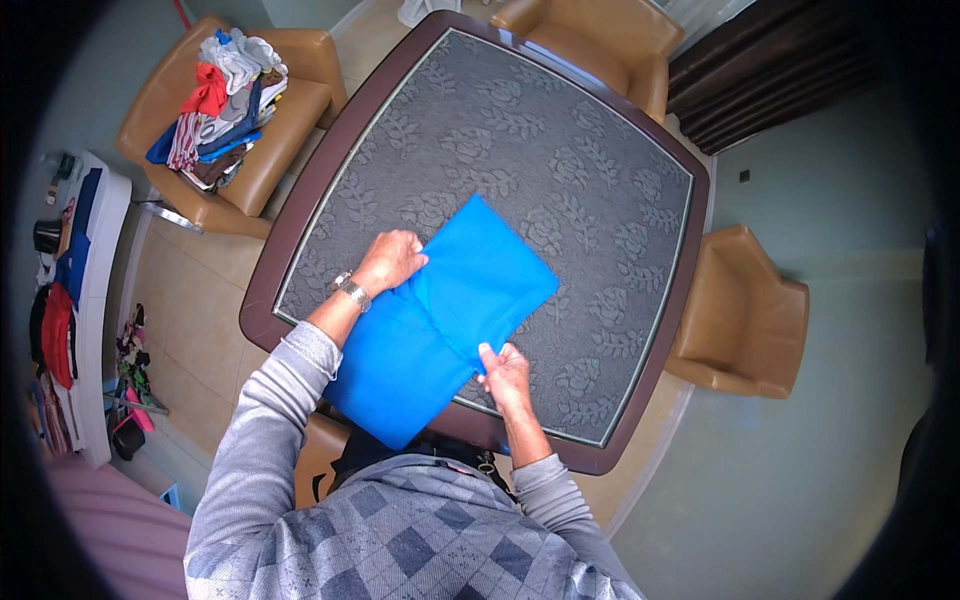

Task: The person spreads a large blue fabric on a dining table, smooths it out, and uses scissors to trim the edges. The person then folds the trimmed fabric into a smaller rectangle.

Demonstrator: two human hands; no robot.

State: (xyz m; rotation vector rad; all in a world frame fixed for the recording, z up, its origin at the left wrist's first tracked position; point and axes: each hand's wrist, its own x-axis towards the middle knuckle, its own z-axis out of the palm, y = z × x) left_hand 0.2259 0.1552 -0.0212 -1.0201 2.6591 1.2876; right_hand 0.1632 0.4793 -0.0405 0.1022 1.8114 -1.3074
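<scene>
A bright blue piece of folded cloth (395, 355) lies across the near side of the table, its lower end reaching past the edge toward my body. What kind of garment it is, if any, I cannot make out. My left hand (393, 262), with a metal watch (350, 290) on the wrist, pinches the cloth's left edge near a crease across its middle. On the opposite edge my right hand (504, 376) grips the same crease between thumb and fingers. Between the hands the cloth is drawn fairly taut, and its far part rests flat on the tabletop.
The table (400, 160) has a dark patterned top and a brown rim. A tan armchair (295, 75) at the far left bears a clothes pile (225, 110). Other tan armchairs stand at the far side (600, 45) and right (745, 320). A white shelf (98, 330) with clothes stands left.
</scene>
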